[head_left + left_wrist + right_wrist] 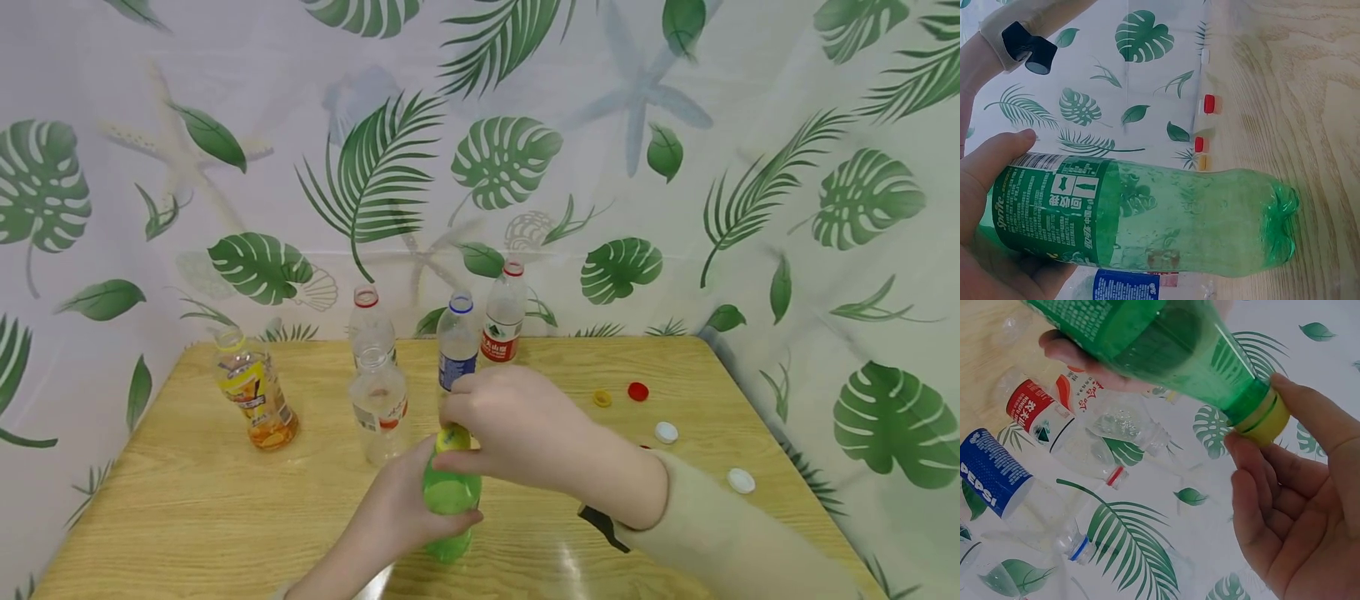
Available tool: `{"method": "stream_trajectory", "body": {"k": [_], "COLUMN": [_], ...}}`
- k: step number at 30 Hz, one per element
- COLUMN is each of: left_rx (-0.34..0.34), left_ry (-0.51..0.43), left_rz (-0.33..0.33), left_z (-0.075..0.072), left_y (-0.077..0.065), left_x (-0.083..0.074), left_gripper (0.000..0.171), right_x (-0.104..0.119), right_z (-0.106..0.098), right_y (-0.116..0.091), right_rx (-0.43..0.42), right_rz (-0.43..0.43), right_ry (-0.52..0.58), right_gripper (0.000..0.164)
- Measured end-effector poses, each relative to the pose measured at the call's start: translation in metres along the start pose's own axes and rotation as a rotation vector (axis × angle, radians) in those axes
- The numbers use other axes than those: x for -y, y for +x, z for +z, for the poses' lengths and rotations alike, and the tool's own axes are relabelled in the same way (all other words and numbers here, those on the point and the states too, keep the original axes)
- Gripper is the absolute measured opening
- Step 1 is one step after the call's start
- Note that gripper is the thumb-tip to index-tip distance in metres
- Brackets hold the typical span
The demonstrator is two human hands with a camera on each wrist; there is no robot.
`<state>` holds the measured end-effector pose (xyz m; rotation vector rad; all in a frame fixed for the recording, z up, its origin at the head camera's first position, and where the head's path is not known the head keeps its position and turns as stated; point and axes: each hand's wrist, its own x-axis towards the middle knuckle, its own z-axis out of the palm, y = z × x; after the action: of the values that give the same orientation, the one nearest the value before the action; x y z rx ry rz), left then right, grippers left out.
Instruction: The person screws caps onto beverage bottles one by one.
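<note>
My left hand [401, 508] grips a green Sprite bottle [452, 493] round its labelled middle, and the bottle stands upright. In the left wrist view the bottle's lobed base [1282, 225] is close over the wooden table. From above, my right hand [517, 425] pinches the yellow cap [1266, 422] between thumb and fingers. The cap sits at the bottle's neck, as the right wrist view shows. Just behind the hands stand a capless Pepsi bottle [459, 342] with a blue neck ring and a clear bottle [380, 404] with a red-and-white label.
Farther back are a red-labelled bottle [504, 321] and another clear bottle [367, 325]. At left stands a bottle with orange liquid [258, 396]. Loose caps lie on the right: yellow [602, 398], red [638, 392] and white [666, 432]. A leaf-patterned sheet [525, 225] backs the table [187, 517].
</note>
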<state>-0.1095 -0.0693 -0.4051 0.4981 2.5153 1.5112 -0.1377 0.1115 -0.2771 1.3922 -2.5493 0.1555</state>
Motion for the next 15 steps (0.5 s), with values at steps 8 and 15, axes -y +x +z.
{"method": "stream_trajectory", "body": {"k": [8,15], "left_rx": [-0.007,-0.024], "left_ry": [-0.011,-0.017], "left_rz": [0.016,0.018], "left_z": [0.001,0.001], "left_y": [0.000,-0.001], "left_x": [0.000,0.001], "left_gripper": [0.065,0.065], "right_x": [0.002,0.001], "right_z": [0.013,0.018], "right_y": [0.003,-0.001], "right_rx": [-0.153,-0.223], "right_rz": [-0.009,-0.014], "right_ry": [-0.119,-0.119], "right_gripper": [0.049,0.051]}}
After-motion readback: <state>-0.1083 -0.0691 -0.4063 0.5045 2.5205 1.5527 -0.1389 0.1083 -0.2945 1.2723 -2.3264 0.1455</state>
